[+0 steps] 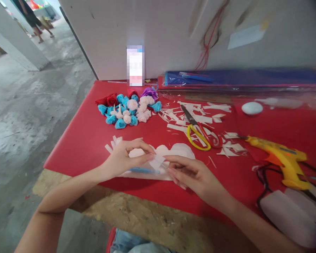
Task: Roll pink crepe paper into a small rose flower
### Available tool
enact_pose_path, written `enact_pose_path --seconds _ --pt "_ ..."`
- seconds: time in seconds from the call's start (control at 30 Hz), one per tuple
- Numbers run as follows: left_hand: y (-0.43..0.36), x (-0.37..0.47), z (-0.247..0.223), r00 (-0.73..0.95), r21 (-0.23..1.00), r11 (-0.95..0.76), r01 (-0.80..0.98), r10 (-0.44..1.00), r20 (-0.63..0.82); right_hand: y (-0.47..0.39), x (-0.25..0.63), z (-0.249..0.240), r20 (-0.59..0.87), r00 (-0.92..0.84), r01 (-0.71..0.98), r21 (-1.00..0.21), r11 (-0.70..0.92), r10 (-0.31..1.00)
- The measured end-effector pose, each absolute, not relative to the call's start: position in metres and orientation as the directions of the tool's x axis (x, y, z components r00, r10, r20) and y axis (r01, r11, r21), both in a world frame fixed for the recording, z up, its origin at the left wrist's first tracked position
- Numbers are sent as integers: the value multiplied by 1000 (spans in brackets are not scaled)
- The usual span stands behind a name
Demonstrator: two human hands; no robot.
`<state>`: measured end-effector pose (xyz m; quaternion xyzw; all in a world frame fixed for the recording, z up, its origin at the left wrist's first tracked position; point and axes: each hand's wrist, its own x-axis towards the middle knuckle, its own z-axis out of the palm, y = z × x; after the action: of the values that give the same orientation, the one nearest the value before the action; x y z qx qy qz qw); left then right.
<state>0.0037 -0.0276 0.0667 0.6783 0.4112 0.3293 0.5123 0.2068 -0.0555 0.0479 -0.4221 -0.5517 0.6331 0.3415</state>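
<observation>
Pinch grip, head view: the thumb and index finger of the left hand (121, 160) held the left side of a small white piece (158, 161), while the fingers of the right hand (197, 175) gripped its right edge. The piece was at the near middle of the red tabletop (76, 140), above white rounded cutouts (184, 149) and a blue pen (143, 170). Scissors (197, 130) lay beyond the right hand among white scraps (173, 116); fabric-like flowers (126, 110) lay farther left, and a yellow glue gun (284, 158) lay to the right.
</observation>
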Motion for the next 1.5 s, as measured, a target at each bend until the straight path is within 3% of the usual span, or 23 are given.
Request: enact_pose_path --seconds 0.43,0.57,0.77,0.9,1.27,1.5 --pt "-31 10 97 540 953 -223 204 838 81 -66 210 72 -176 -287 -11 -982 -187 942" --pt "-26 18 110 550 955 -225 195 831 83 -69 215 87 -83 -212 48 -996 -75 974" --pt "-20 29 117 524 899 -405 166 808 268 -65 222 87 60 -191 37 -997 68 980" --pt "-16 33 113 539 866 -472 166 778 321 -61 222 88 1 -197 141 -990 29 980" --pt "-13 34 109 547 936 -285 205 827 132 -58 232 86 -79 -229 182 -983 -37 970" --pt "-12 32 112 589 929 -268 255 805 71 -58 236 83 -119 -301 134 -988 -81 946"
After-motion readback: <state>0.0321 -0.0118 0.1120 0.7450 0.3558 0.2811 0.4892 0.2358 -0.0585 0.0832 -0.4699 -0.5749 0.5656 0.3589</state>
